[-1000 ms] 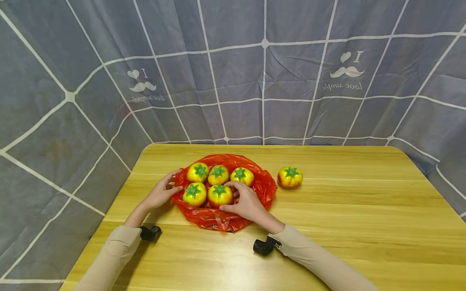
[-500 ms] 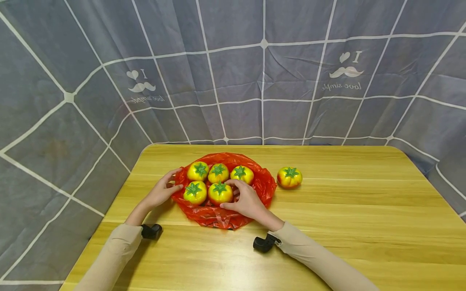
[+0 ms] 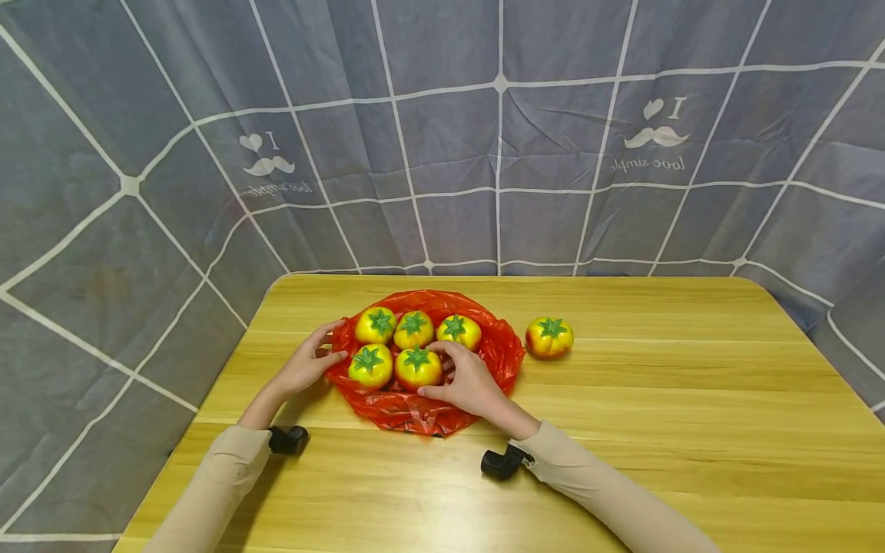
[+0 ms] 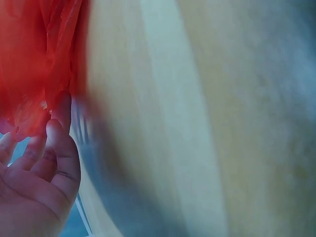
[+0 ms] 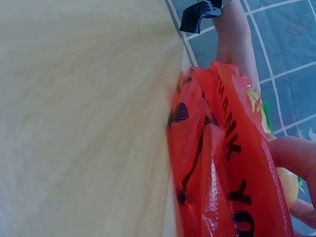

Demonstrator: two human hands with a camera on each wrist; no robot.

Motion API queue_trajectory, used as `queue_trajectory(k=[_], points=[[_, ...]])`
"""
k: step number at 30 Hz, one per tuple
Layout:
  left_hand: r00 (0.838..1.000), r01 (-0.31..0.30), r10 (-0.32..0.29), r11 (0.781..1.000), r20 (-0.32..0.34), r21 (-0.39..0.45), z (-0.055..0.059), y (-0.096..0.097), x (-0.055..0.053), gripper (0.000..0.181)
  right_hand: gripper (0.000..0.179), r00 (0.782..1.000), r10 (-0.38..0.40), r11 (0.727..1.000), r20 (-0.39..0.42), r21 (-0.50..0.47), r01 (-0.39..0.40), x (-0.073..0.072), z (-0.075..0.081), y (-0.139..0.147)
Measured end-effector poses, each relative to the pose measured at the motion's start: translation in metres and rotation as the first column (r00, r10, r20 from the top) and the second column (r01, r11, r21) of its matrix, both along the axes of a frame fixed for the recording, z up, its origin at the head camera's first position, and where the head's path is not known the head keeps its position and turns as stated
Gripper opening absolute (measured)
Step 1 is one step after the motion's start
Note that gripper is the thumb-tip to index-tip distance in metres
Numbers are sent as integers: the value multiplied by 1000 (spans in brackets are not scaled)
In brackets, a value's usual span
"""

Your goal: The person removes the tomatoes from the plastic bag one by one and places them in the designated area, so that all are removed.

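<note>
A crinkled red plastic bag lies spread on the table, rolled open around several yellow-and-red tomatoes with green star-shaped tops. My left hand holds the bag's left edge; in the left wrist view its thumb and fingertips are at the red plastic. With the thumb in front and fingers behind, my right hand grips the front middle tomato inside the bag. Beside it sits the front left tomato. The right wrist view shows the bag's printed side and the right thumb over its rim.
One more tomato stands on the wooden table, right of the bag. Another tomato is at the back right inside the bag. A grey curtain with white lines hangs behind the table.
The bag, its tomatoes and both hands have shifted very slightly away from the person, then stayed still over the last half second. Both hands keep their places on the bag and tomato.
</note>
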State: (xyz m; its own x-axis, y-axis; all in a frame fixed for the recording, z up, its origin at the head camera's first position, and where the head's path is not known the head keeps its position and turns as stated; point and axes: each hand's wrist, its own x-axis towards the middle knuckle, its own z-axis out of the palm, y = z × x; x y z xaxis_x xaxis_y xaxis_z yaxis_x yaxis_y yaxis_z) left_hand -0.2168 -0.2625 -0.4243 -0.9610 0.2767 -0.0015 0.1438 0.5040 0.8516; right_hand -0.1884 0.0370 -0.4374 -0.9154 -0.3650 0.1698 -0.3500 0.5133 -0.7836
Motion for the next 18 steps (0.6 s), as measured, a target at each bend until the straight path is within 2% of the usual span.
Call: queue_trajectory(k=[18], points=[[1000, 16, -16, 1000, -3, -15, -1, -1, 0, 58, 61, 1000, -5, 999, -19, 36, 6, 6, 7, 6]])
